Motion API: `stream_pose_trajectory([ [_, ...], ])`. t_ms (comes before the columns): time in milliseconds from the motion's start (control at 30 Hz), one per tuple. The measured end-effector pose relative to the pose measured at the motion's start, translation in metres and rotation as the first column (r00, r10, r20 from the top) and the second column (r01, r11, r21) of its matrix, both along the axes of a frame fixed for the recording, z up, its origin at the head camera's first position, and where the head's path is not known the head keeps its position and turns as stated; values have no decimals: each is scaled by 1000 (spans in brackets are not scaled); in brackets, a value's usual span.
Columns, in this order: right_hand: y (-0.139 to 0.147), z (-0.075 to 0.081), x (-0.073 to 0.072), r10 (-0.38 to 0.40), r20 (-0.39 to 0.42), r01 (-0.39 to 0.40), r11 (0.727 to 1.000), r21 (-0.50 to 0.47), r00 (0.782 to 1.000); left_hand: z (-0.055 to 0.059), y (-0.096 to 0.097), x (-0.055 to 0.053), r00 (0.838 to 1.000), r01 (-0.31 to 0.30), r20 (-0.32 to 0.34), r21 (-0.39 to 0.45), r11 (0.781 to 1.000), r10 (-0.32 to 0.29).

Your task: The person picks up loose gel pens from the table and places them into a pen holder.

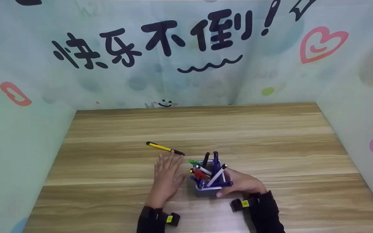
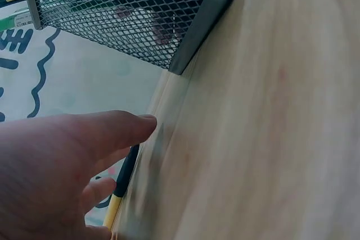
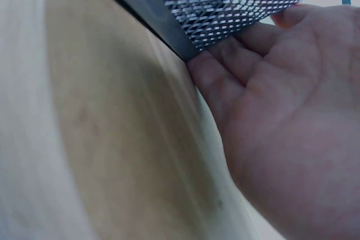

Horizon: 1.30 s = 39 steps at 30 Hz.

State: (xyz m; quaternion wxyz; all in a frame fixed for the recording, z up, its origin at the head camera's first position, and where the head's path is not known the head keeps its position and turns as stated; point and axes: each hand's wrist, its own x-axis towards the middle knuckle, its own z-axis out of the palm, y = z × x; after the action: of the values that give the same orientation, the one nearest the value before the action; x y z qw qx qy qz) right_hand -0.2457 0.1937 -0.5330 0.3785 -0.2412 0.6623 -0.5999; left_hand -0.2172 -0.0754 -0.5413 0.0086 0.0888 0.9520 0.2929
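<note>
A mesh pen holder [image 1: 206, 193] full of pens stands on the table between my two hands. My right hand [image 1: 244, 183] grips its right side, with the thumb at the near corner and the other fingers along the far part of that wall. In the right wrist view those fingers lie against the mesh [image 3: 225, 9]. To the left of the holder, my left hand [image 1: 166, 183] is spread low over the wood, palm down. Its fingertips reach the dark end of a yellow and black pen [image 1: 162, 147], which lies slantwise on the table beyond them.
Several pens stick up from the holder, among them a white pen [image 1: 217, 175] leaning right and a green pen [image 1: 194, 161] at the left rim. The wood-grain table [image 1: 108, 129] is bordered by a printed backdrop [image 1: 125, 87] at the back and sides.
</note>
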Motion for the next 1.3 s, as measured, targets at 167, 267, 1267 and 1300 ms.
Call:
stream_pose_trajectory([
  [167,0,0,1,-4,18,4,1000,-2,1000,-1,1,0,1000,0,17,-6,1000,0],
  [267,0,1,0,5,25,-5,1000,-15,1000,-2,2,-1,1000,-7,12,3,1000,7],
  [1267,1,-1,2,-7,86,10,999,-37,996,8,9,-8,995,-98,-30,-122,988,95],
  [1300,1,-1,2,-10,85,13,999,-34,996,8,10,-8,995,-101,-30,-122,987,98],
])
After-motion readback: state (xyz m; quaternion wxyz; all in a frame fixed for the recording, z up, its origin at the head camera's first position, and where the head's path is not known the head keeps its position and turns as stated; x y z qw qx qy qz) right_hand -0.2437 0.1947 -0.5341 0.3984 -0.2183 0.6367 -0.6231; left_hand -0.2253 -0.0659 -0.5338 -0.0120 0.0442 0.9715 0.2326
